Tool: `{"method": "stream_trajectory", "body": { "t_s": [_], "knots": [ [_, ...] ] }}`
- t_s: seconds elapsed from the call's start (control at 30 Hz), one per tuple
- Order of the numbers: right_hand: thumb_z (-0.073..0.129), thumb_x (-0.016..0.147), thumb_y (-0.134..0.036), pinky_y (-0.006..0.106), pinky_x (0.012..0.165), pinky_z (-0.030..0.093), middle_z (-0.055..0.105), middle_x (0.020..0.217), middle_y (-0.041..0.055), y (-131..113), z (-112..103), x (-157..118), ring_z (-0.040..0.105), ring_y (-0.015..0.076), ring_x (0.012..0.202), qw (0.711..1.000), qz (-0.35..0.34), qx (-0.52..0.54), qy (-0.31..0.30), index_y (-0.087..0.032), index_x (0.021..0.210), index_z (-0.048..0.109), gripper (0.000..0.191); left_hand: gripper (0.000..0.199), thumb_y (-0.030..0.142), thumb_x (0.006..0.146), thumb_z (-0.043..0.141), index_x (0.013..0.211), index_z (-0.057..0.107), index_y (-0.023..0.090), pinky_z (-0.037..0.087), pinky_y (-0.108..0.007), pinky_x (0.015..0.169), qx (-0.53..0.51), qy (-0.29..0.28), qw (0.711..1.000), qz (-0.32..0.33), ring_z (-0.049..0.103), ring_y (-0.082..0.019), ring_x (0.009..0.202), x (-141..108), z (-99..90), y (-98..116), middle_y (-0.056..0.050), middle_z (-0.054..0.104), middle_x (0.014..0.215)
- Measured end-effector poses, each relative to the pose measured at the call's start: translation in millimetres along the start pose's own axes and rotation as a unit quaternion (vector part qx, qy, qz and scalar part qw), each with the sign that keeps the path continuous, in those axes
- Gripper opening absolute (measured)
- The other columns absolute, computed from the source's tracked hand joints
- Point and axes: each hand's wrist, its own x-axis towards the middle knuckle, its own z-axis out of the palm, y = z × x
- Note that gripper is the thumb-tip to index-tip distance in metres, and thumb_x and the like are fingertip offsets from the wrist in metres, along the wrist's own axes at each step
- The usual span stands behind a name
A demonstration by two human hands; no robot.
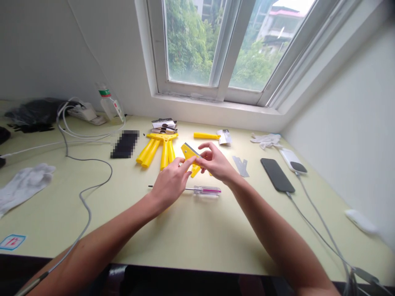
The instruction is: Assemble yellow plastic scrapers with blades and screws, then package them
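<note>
Both hands meet over the middle of the table around a yellow scraper head (189, 152) with a metal blade along its upper edge. My left hand (173, 181) grips it from the lower left, and my right hand (215, 162) pinches its right end. Beneath the hands lies another yellow piece (195, 170), partly hidden. A screwdriver with a clear and pink handle (207, 190) rests just in front, its shaft partly covered by my left hand. Several yellow scraper handles (149, 152) lie to the left. Loose grey blades (241, 166) are on the right.
Behind are packaged blades (164, 124) and a yellow scraper (206, 135). A black phone (277, 174), white device (292, 159) and cables occupy the right. At left are a glove (27, 185), a bottle (111, 109), a power strip (88, 114) and a grey cable. The table's edge (185, 269) is nearest.
</note>
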Motion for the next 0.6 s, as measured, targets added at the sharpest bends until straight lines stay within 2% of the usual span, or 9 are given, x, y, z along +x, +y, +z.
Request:
{"method": "stream_trajectory", "body": {
  "t_s": [0.07,0.13,0.2,0.23,0.3,0.33,0.4,0.47,0.6],
  "knots": [
    [0.068,0.080,-0.038,0.028,0.055,0.052,0.062,0.076,-0.0026,1.3,-1.6,1.6,0.060,0.0118,0.058,1.000,-0.006,0.012,-0.010,-0.022,0.108,0.044,0.040,0.038,0.021,0.085,0.061,0.120,0.067,0.033,0.047,-0.033,0.082,0.021,0.005,1.000,0.008,0.061,-0.024,0.089,-0.5,0.1,-3.5,-0.009,0.063,0.108],
    [0.062,0.084,-0.036,0.030,0.062,0.054,0.065,0.081,0.0003,2.3,-12.1,3.0,0.062,0.0128,0.063,1.000,-0.015,-0.001,-0.016,-0.021,0.110,0.045,0.034,0.038,0.019,0.084,0.062,0.119,0.069,0.033,0.048,-0.034,0.084,-0.012,0.017,1.000,0.002,0.062,-0.026,0.095,0.3,-0.6,-8.1,-0.009,0.064,0.112],
    [0.055,0.089,-0.036,0.031,0.067,0.054,0.068,0.089,0.0042,4.4,-32.5,2.6,0.065,0.0146,0.071,0.997,-0.024,-0.077,-0.016,-0.020,0.111,0.049,0.028,0.041,0.017,0.082,0.064,0.119,0.069,0.033,0.049,-0.033,0.083,-0.056,0.024,0.998,-0.011,0.062,-0.026,0.095,1.2,-1.9,-12.7,-0.009,0.065,0.115],
    [0.052,0.091,-0.036,0.030,0.068,0.053,0.069,0.094,0.0060,6.6,-45.4,1.3,0.066,0.0155,0.076,0.989,-0.023,-0.147,-0.014,-0.020,0.109,0.053,0.024,0.042,0.016,0.081,0.065,0.119,0.069,0.034,0.049,-0.033,0.082,-0.069,0.024,0.997,-0.017,0.063,-0.026,0.093,1.5,-2.6,-14.5,-0.009,0.065,0.117],
    [0.051,0.090,-0.033,0.029,0.069,0.050,0.070,0.095,0.0068,13.7,-72.4,-3.2,0.066,0.0170,0.080,0.948,0.005,-0.317,0.010,-0.021,0.100,0.063,0.019,0.044,0.014,0.080,0.066,0.119,0.070,0.034,0.050,-0.032,0.080,-0.086,0.021,0.996,-0.028,0.064,-0.025,0.091,1.8,-3.7,-17.1,-0.009,0.064,0.119],
    [0.053,0.088,-0.030,0.028,0.067,0.049,0.071,0.095,0.0073,18.5,-84.5,-6.1,0.066,0.0178,0.080,0.925,0.036,-0.379,0.000,-0.022,0.098,0.066,0.019,0.044,0.014,0.079,0.066,0.118,0.070,0.034,0.050,-0.032,0.079,-0.097,0.021,0.995,-0.032,0.064,-0.025,0.090,2.0,-4.1,-17.8,-0.009,0.065,0.119],
    [0.054,0.086,-0.026,0.028,0.066,0.048,0.072,0.095,0.0073,29.0,-101.9,-11.7,0.066,0.0179,0.079,0.893,0.080,-0.441,-0.040,-0.022,0.096,0.069,0.019,0.042,0.014,0.077,0.068,0.115,0.071,0.032,0.051,-0.031,0.079,-0.122,0.023,0.992,-0.037,0.064,-0.024,0.091,2.6,-4.4,-18.2,-0.009,0.065,0.117],
    [0.055,0.085,-0.027,0.027,0.065,0.048,0.072,0.093,0.0063,38.3,-107.8,-15.6,0.066,0.0182,0.079,0.879,0.092,-0.460,-0.084,-0.023,0.094,0.070,0.018,0.038,0.016,0.077,0.070,0.112,0.073,0.031,0.051,-0.031,0.080,-0.129,0.024,0.991,-0.031,0.064,-0.022,0.087,3.5,-4.3,-17.3,-0.008,0.064,0.118],
    [0.056,0.085,-0.028,0.026,0.062,0.046,0.073,0.092,0.0039,47.5,-97.2,-14.4,0.065,0.0166,0.076,0.872,0.077,-0.464,-0.132,-0.024,0.096,0.068,0.017,0.034,0.020,0.080,0.069,0.112,0.073,0.031,0.053,-0.028,0.075,-0.121,0.031,0.992,-0.015,0.060,-0.014,0.072,4.7,-3.4,-14.5,-0.007,0.061,0.114]
  ]
}}
